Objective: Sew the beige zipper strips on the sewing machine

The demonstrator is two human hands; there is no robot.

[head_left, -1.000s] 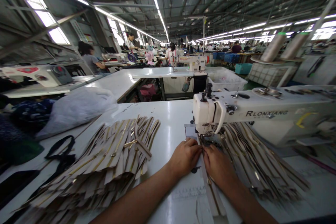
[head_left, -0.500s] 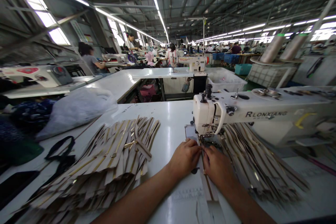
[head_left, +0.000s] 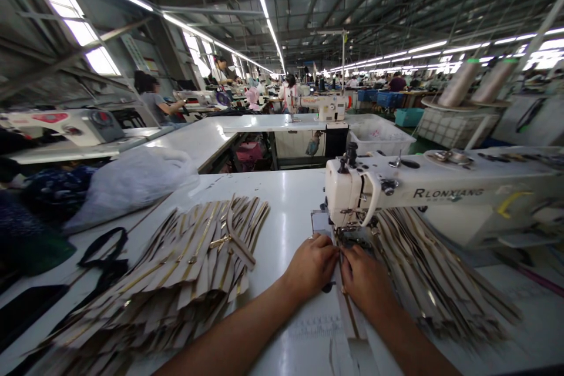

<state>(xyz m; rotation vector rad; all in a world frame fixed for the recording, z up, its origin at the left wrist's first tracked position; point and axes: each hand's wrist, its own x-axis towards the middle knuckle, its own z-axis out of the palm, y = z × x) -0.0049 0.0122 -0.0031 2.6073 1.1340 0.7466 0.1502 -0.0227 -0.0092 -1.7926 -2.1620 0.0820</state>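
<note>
My left hand and my right hand lie side by side on the white table, right in front of the needle of the white sewing machine. Between them runs a beige zipper strip, pressed down by the curled fingers of both hands and leading under the presser foot. A big fanned pile of beige zippers with gold teeth lies to the left. A second pile of zipper strips spreads under the machine arm to the right.
Black scissors and a white plastic bag sit at the left. A white bin stands behind the machine. Thread cones rise at the right. Other people sit at machines further back.
The zipper strip has fed a little further under the presser foot; its free end near me is shorter. Both hands stay in place.
</note>
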